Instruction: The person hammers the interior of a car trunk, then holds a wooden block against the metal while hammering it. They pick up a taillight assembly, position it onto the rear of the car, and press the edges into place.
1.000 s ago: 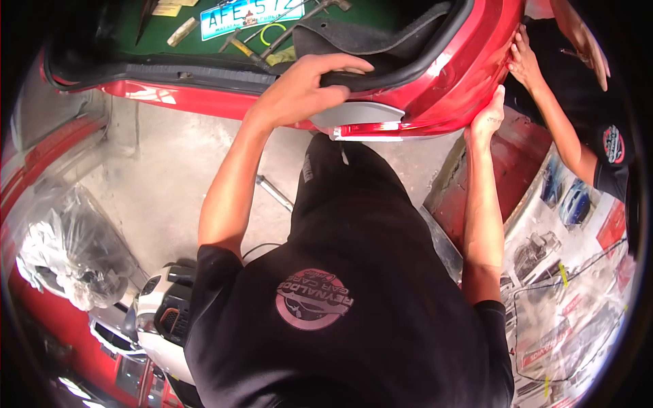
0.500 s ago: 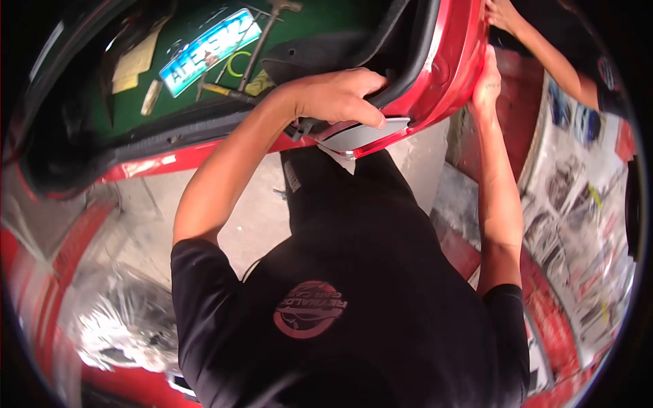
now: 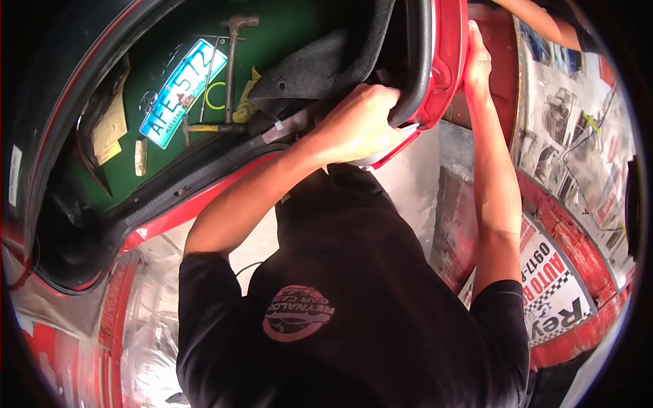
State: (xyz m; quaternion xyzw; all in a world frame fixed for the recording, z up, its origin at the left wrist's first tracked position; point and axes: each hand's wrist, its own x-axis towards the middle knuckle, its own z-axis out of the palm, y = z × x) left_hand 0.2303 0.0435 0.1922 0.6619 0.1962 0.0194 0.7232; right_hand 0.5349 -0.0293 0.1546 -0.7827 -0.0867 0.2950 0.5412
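Note:
My left hand (image 3: 364, 126) is closed at the rear corner of a red car, its fingers curled on a pale lamp piece with a red rim (image 3: 394, 151). The hand covers most of that piece. Further right, my right hand (image 3: 478, 62) lies against the outer side of the red body panel (image 3: 445, 64), fingers stretched out, and its fingertips are partly hidden by the panel edge. A black rubber seal (image 3: 416, 61) runs between the two hands, along the trunk opening.
The green trunk floor (image 3: 299, 30) carries a licence plate (image 3: 182, 94), hammers (image 3: 232, 64), a yellow-green ring (image 3: 215, 96) and yellow paper (image 3: 109, 132). Another person's arm (image 3: 541, 20) shows at the top right. A sign (image 3: 558, 289) lies at the lower right.
The view has shifted. My left hand has curled further round the lamp piece and covers more of it. The other person's hand has left the view at the top, leaving the forearm.

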